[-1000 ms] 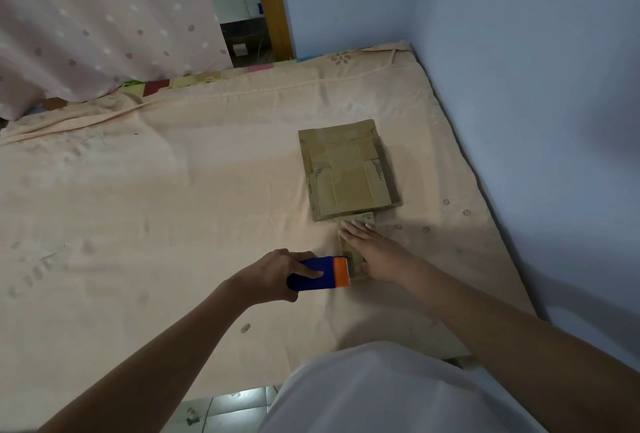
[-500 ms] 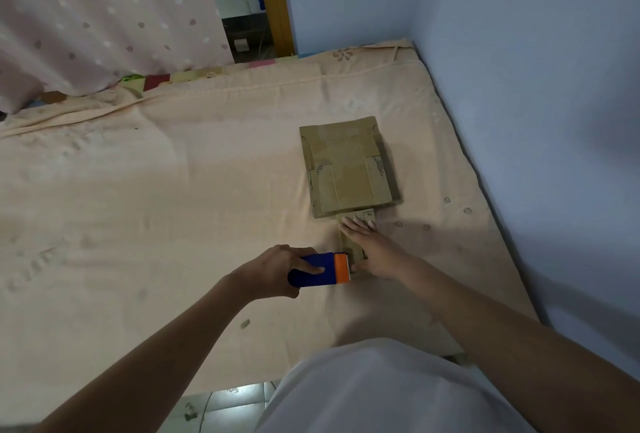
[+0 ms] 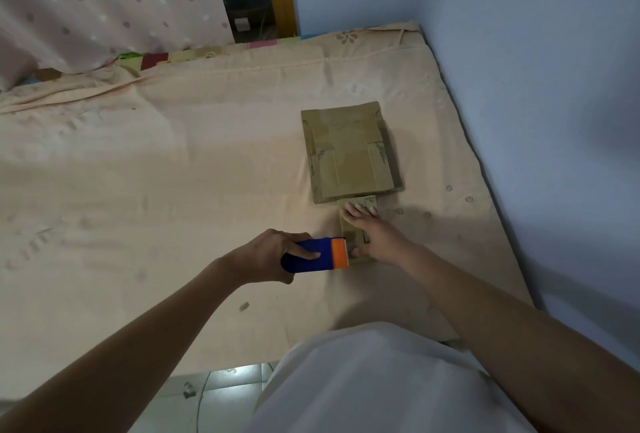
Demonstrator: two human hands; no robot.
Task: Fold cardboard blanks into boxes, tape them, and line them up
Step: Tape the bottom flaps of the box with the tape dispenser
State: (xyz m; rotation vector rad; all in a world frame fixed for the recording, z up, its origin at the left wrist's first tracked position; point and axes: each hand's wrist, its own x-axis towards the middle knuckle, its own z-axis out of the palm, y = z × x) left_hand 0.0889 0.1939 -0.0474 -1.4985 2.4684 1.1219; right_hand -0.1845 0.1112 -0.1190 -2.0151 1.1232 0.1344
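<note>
Reaching in from lower left, left hand (image 3: pixel 266 254) wrapping its fingers (image 3: pixel 306 253) around the blue tape dispenser (image 3: pixel 313 255), thumb lying along the top, orange cutter end touching the small cardboard box (image 3: pixel 356 235) at centre frame. Stretching in from lower right, right hand (image 3: pixel 375 233) pressing flat on that box, fingers straight and spread, grasping nothing. Lying just beyond, toward centre right, touching the box's far end: a stack of flat cardboard blanks (image 3: pixel 349 152) on the peach-sheeted bed (image 3: pixel 156 173).
</note>
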